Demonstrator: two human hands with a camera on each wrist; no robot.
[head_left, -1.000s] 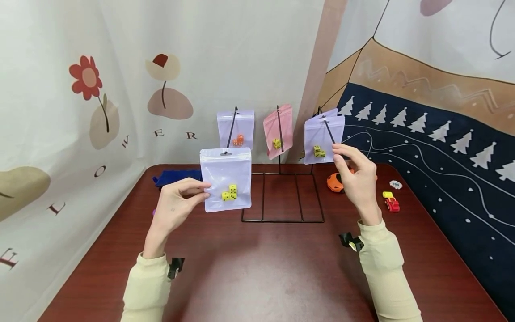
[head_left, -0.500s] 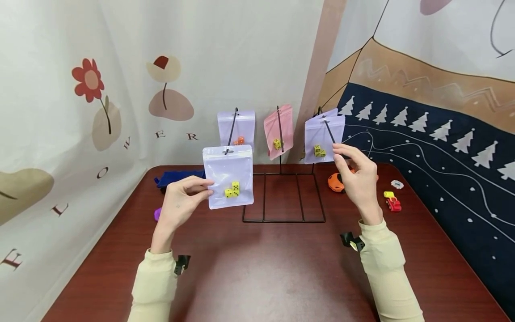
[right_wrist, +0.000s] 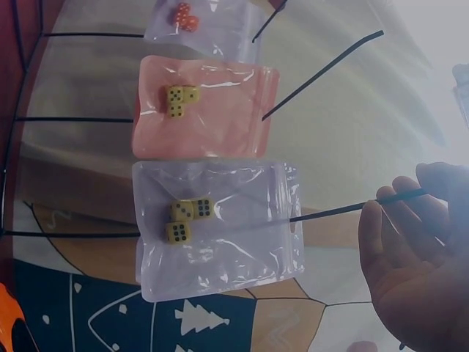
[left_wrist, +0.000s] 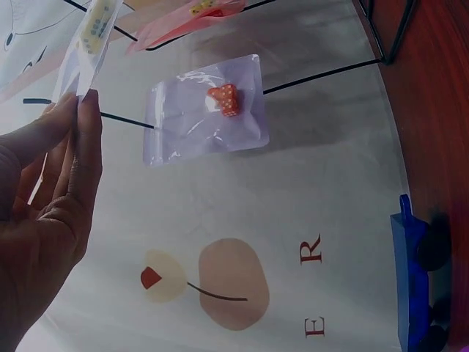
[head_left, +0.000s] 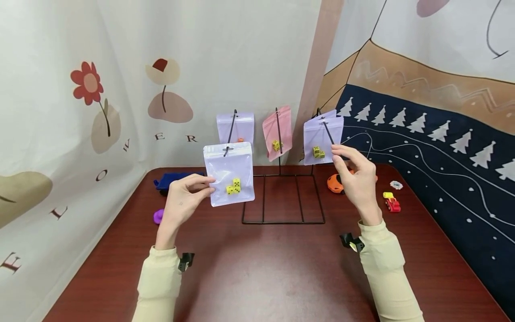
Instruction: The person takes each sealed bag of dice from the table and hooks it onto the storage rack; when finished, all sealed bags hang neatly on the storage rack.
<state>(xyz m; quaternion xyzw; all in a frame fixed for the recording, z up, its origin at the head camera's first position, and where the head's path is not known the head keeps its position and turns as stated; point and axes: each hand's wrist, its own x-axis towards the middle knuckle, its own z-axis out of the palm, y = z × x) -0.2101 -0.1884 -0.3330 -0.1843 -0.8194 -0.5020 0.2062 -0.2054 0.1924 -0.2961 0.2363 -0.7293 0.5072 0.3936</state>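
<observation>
My left hand (head_left: 185, 199) pinches the left edge of a pale lilac zip bag (head_left: 219, 174) holding yellow dice (head_left: 233, 187). A black rod (left_wrist: 124, 119) of the wire rack (head_left: 283, 223) seems to pass through the bag's top hole, its tip showing in front. Farther back on that rod hangs a lilac bag with orange dice (left_wrist: 223, 100). My right hand (head_left: 356, 179) pinches the front end of the right rod (right_wrist: 330, 213), where lilac bags (right_wrist: 242, 257) hang, the front one with yellow dice. A pink bag (head_left: 277, 132) with yellow dice hangs on the middle rod.
Behind my right hand sits an orange toy car (head_left: 335, 183). A small red toy car (head_left: 392, 205) and a white token marked 100 (head_left: 396, 184) lie farther right. A blue toy wagon (head_left: 170, 181) and a purple toy (head_left: 158, 216) are at the left. Printed curtains enclose the table (head_left: 273, 268).
My left hand has moved the lilac bag slightly right and up, deeper along the left rod, so it covers more of the bag behind. The right hand has kept its hold on the rod.
</observation>
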